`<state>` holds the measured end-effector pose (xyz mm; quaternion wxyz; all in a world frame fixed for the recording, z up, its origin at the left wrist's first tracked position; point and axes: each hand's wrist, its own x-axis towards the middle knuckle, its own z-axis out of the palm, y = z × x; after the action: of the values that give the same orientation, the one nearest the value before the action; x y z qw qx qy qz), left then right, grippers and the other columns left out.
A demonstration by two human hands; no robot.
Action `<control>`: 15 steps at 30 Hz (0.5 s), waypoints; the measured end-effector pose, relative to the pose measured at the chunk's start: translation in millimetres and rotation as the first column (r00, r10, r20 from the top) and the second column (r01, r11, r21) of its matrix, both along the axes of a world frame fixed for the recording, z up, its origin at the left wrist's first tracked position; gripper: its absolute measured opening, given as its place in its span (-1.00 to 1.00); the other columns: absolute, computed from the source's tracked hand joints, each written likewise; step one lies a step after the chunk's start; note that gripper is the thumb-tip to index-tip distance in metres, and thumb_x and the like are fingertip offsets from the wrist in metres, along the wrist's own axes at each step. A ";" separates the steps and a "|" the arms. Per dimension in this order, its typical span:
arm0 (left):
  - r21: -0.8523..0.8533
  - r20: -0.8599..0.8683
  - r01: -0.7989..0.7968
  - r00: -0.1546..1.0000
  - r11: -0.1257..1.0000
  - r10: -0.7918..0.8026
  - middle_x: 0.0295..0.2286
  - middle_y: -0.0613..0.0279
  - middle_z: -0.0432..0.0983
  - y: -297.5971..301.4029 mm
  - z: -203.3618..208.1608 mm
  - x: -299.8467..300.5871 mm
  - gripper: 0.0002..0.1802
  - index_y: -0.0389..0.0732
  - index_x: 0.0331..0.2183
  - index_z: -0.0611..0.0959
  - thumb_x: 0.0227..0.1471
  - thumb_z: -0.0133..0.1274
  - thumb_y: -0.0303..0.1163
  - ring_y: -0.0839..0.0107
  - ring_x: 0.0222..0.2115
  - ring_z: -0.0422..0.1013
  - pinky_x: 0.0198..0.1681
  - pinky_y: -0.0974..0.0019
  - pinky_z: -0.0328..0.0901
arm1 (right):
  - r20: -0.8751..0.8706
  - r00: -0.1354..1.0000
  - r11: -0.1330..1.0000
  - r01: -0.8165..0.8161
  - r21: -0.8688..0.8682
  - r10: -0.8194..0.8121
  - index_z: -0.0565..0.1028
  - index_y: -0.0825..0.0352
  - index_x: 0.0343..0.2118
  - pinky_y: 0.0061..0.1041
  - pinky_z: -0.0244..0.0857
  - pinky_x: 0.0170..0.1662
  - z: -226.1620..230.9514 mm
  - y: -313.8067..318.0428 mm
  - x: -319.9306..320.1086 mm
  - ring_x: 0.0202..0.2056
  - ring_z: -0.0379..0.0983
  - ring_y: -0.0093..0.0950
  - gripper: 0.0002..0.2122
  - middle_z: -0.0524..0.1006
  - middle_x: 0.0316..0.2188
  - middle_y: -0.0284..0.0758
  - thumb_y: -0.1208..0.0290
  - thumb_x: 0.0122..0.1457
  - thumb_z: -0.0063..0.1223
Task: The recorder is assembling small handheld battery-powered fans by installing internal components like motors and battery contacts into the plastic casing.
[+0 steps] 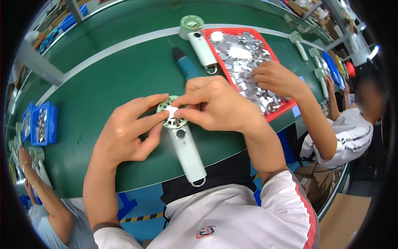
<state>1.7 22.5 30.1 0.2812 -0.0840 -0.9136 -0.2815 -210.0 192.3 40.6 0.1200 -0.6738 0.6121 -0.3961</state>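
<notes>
Past the white fabric shirt point(232, 213), I'd brace the green-and-white plastic fan point(187, 151) across the green table's point(87, 108) edge, left hand's point(126, 129) fingers round its head, right hand's point(217, 101) fingertips pinching the shiny silvery piece point(171, 111) squarely.

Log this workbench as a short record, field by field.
Left grip: fingertips at the head of the handheld fan
Right grip: thumb and index finger at a small bright piece on the fan head
Fan details: pale green head, white handle, dark round button, metal end loop
Beyond: teal-and-black screwdriver-like tool; second fan
Right side: red tray of silvery metal pieces, co-worker's hand over it
Left side: blue bins
Surface: green worktop
</notes>
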 end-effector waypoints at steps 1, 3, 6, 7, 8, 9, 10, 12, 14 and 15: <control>0.000 0.003 0.004 1.000 1.000 -0.004 0.00 -0.16 0.72 0.8 0.2 -2.6 -0.61 -0.31 -0.12 0.84 -0.08 0.29 -0.68 0.02 -0.23 0.71 -0.11 0.10 0.64 | -0.019 1.000 1.000 -0.004 -0.019 0.003 0.83 0.31 -0.17 -0.35 0.39 -0.43 -2.1 1.7 -2.6 -0.51 0.53 -0.37 -0.81 0.56 -0.52 -0.27 0.44 0.15 0.52; -0.012 -0.001 0.004 1.000 1.000 -0.004 0.02 -0.17 0.71 0.4 -0.7 0.2 -0.60 -0.32 -0.12 0.83 -0.08 0.27 -0.68 -0.01 -0.19 0.71 -0.07 0.08 0.64 | -0.027 0.999 1.000 -0.017 -0.027 0.016 0.82 0.31 -0.20 -0.27 0.45 -0.37 -4.2 -1.3 -1.1 -0.48 0.58 -0.24 -0.82 0.57 -0.51 -0.22 0.39 0.17 0.49; 0.005 0.011 0.013 1.000 1.000 -0.013 0.04 -0.20 0.69 -0.6 -5.8 -2.7 -0.58 -0.32 -0.10 0.83 -0.07 0.22 -0.69 -0.07 -0.11 0.71 0.00 0.04 0.63 | -0.056 0.998 0.999 -0.024 -0.037 0.022 0.82 0.31 -0.23 -0.22 0.49 -0.28 -6.7 -0.6 -2.3 -0.40 0.61 -0.15 -0.84 0.57 -0.51 -0.18 0.38 0.17 0.45; 0.015 0.052 -0.038 0.998 0.999 0.038 0.05 -0.21 0.68 0.5 -1.5 3.7 -0.57 -0.32 -0.09 0.82 -0.07 0.20 -0.69 -0.10 -0.07 0.70 0.04 0.02 0.62 | -0.048 0.998 0.999 -0.045 -0.014 0.044 0.82 0.30 -0.23 -0.20 0.50 -0.25 -4.4 -3.1 0.1 -0.37 0.61 -0.14 -0.84 0.58 -0.50 -0.18 0.39 0.17 0.44; 0.012 0.038 -0.006 0.999 1.000 0.006 0.05 -0.21 0.68 0.6 0.4 4.4 -0.57 -0.32 -0.09 0.82 -0.07 0.20 -0.69 -0.10 -0.07 0.70 0.04 0.02 0.62 | -0.040 0.998 0.998 -0.054 0.012 0.054 0.82 0.29 -0.22 -0.19 0.51 -0.22 -4.6 -4.4 1.6 -0.35 0.62 -0.14 -0.84 0.59 -0.50 -0.17 0.40 0.16 0.43; 0.015 0.071 -0.012 0.997 1.000 0.011 0.06 -0.22 0.66 1.0 2.5 3.6 -0.56 -0.33 -0.07 0.82 -0.06 0.18 -0.69 -0.11 -0.05 0.69 0.06 0.01 0.61 | -0.015 0.999 0.999 -0.051 -0.010 0.051 0.82 0.29 -0.24 -0.16 0.52 -0.19 -10.4 -5.5 2.0 -0.32 0.62 -0.11 -0.86 0.59 -0.48 -0.16 0.38 0.17 0.42; 0.018 0.105 -0.026 0.994 1.000 0.024 0.06 -0.23 0.65 1.4 3.7 4.5 -0.55 -0.33 -0.06 0.81 -0.05 0.16 -0.68 -0.13 -0.03 0.68 0.08 -0.01 0.60 | -0.026 0.999 1.000 -0.027 -0.013 0.026 0.82 0.29 -0.24 -0.16 0.52 -0.19 -9.8 -6.8 4.1 -0.32 0.62 -0.11 -0.86 0.59 -0.48 -0.16 0.38 0.17 0.42; 0.009 0.096 -0.004 0.995 1.000 0.004 0.05 -0.22 0.64 2.6 4.0 2.2 -0.55 -0.35 -0.06 0.80 -0.05 0.15 -0.69 -0.11 -0.05 0.69 0.08 0.00 0.59 | -0.073 0.997 0.999 -0.026 0.045 0.029 0.80 0.29 -0.32 -0.13 0.54 -0.17 -8.4 -6.2 5.9 -0.29 0.64 -0.08 -0.87 0.59 -0.50 -0.14 0.35 0.20 0.38; 0.015 0.105 -0.015 0.994 1.000 0.013 0.04 -0.22 0.64 2.1 1.2 -2.4 -0.56 -0.35 -0.08 0.79 -0.06 0.15 -0.69 -0.10 -0.08 0.69 0.05 0.02 0.59 | -0.147 0.989 0.995 0.008 0.104 0.007 0.77 0.32 -0.26 -0.13 0.55 -0.17 -5.9 2.3 7.0 -0.28 0.65 -0.07 -0.83 0.60 -0.44 -0.14 0.33 0.23 0.36; 0.029 0.092 0.008 0.996 1.000 -0.011 0.04 -0.22 0.64 1.5 -2.2 -5.2 -0.57 -0.36 -0.08 0.78 -0.06 0.15 -0.70 -0.07 -0.10 0.68 0.04 0.04 0.58 | -0.228 0.973 0.996 0.047 0.081 -0.028 0.75 0.34 -0.20 -0.12 0.55 -0.17 -5.7 9.6 9.4 -0.29 0.66 -0.08 -0.80 0.60 -0.40 -0.13 0.32 0.25 0.36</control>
<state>-3.4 24.0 27.9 0.2387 -0.0712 -0.9211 -0.2993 -200.7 202.0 34.9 0.0709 -0.6971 0.6509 -0.2922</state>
